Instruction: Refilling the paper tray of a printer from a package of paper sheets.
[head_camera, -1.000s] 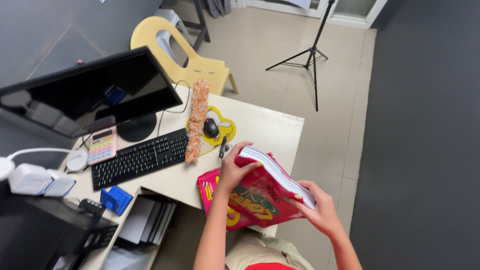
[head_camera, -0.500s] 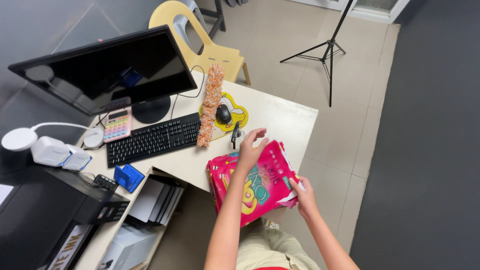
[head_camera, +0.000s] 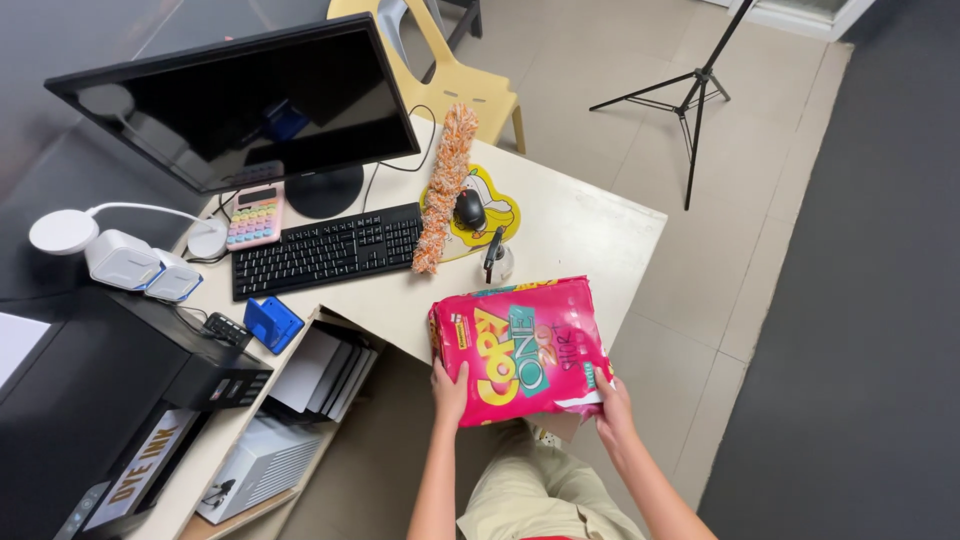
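Note:
A pink ream of copy paper (head_camera: 522, 345) with yellow and teal lettering lies flat over the near edge of the cream desk (head_camera: 590, 235). My left hand (head_camera: 450, 390) grips its near left corner. My right hand (head_camera: 612, 405) holds its near right corner, where the wrapper is torn open and white shows. Both arms reach up from the bottom of the view, over my beige trousers.
Beyond the ream stand a small metal pen holder (head_camera: 496, 258), a black mouse (head_camera: 469, 208) on a yellow mouse pad, an orange-and-white duster (head_camera: 444, 185), a black keyboard (head_camera: 325, 250) and a monitor (head_camera: 235, 105). A black printer (head_camera: 90, 410) sits at left; a tripod (head_camera: 690, 90) stands on the tiled floor.
The ream was held tilted above the desk edge; now it lies flat on the desk. My left hand moved from its top to its near left corner.

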